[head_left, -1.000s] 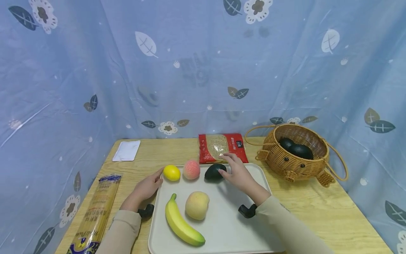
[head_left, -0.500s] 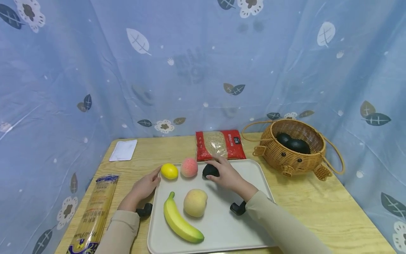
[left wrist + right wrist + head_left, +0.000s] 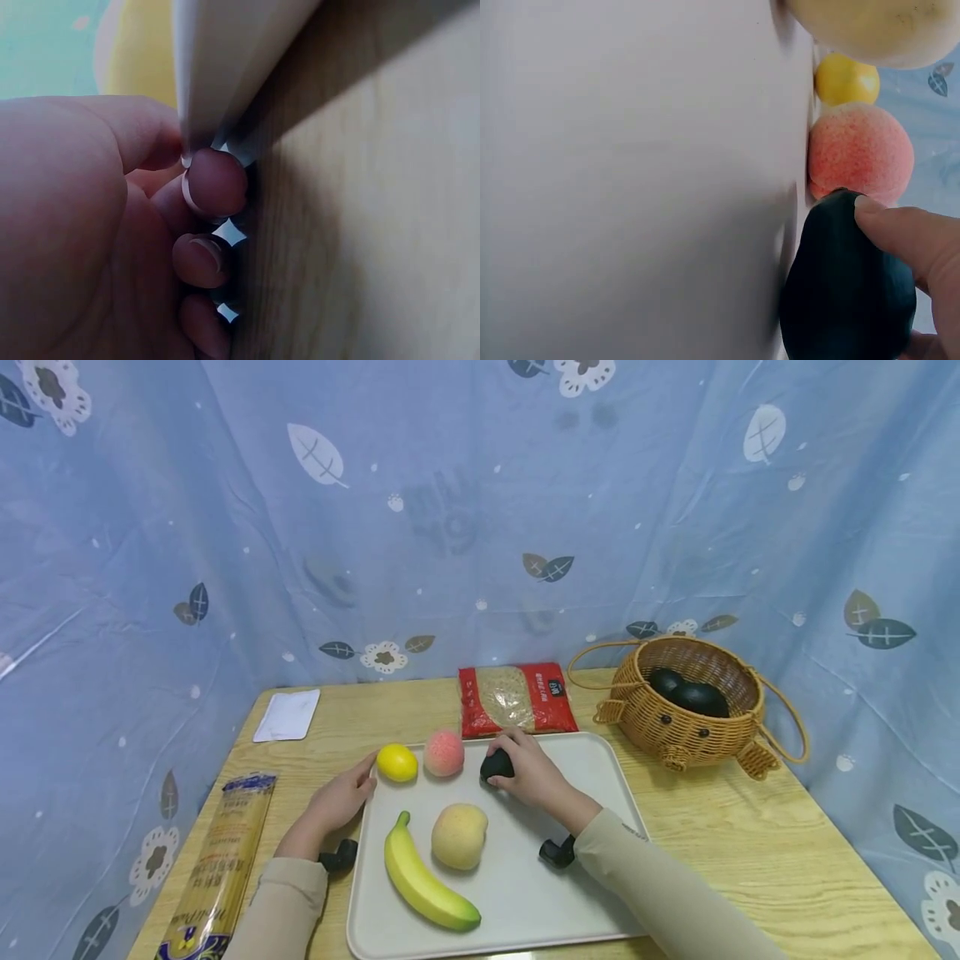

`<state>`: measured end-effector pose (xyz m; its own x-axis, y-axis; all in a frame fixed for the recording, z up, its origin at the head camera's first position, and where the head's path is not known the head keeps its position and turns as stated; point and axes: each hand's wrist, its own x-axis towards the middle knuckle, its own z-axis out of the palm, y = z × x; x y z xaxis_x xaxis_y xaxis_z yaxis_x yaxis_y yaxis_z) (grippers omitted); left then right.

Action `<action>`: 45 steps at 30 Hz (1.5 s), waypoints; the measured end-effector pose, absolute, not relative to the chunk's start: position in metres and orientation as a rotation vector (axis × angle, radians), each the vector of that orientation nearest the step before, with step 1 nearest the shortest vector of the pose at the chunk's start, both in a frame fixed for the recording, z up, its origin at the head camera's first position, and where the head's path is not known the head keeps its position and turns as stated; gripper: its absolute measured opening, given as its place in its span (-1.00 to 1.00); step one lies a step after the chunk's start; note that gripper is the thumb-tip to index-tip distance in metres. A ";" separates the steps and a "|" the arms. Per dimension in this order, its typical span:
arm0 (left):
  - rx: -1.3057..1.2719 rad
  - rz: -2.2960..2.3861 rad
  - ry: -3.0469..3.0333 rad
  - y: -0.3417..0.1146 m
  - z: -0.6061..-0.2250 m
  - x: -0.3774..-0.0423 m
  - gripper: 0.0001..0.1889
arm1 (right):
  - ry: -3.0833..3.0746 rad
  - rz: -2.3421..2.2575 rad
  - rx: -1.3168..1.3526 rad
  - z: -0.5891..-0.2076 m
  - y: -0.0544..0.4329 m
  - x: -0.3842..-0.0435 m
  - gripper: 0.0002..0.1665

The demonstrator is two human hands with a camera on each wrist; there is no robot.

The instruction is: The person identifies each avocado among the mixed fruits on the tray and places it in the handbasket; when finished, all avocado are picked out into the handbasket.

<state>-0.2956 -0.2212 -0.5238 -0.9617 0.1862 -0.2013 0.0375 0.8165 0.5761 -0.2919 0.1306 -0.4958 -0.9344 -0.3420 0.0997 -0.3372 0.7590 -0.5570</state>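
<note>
In the head view my right hand point(image 3: 538, 779) grips a dark green avocado point(image 3: 497, 765) at the back of the white tray point(image 3: 555, 910). The right wrist view shows my thumb pressed on the side of that avocado point(image 3: 847, 285), which is close to the tray surface. My left hand point(image 3: 337, 802) holds the tray's left rim near its back corner, thumb and fingers on the edge point(image 3: 217, 67). A lemon point(image 3: 397, 763) and a pink peach point(image 3: 444, 753) lie along the back of the tray. Nearer me are a pale yellow peach point(image 3: 459, 837) and a banana point(image 3: 427, 885).
A wicker basket point(image 3: 675, 735) with two dark avocados point(image 3: 699, 699) stands right of the tray. Behind the tray lies a red bag of grain point(image 3: 517, 699). At the left are a pack of noodles point(image 3: 217, 868) and a white card point(image 3: 287, 716).
My right hand has moved left over the avocado and its fingers have closed round it. The left hand stays at the tray's rim. The head view has shifted slightly.
</note>
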 end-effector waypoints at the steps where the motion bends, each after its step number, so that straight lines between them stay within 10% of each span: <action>1: 0.175 0.867 2.752 -0.221 -0.524 -0.295 -0.37 | 2.943 -0.926 -0.564 -0.497 0.130 -0.291 -0.51; 33: 0.205 0.850 2.744 -0.221 -0.518 -0.293 -0.36 | 3.370 -1.217 -0.420 -0.402 0.231 -0.289 -0.44; 45: 0.226 0.869 2.734 -0.223 -0.520 -0.294 -0.36 | 3.427 -1.236 0.141 -0.365 0.296 -0.294 -0.36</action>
<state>-0.2936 -0.2226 -0.5202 -0.9533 0.2252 -0.2013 0.0676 0.8086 0.5845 -0.2937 0.2956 -0.3651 -0.8727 0.2320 0.4296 -0.0955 0.7818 -0.6162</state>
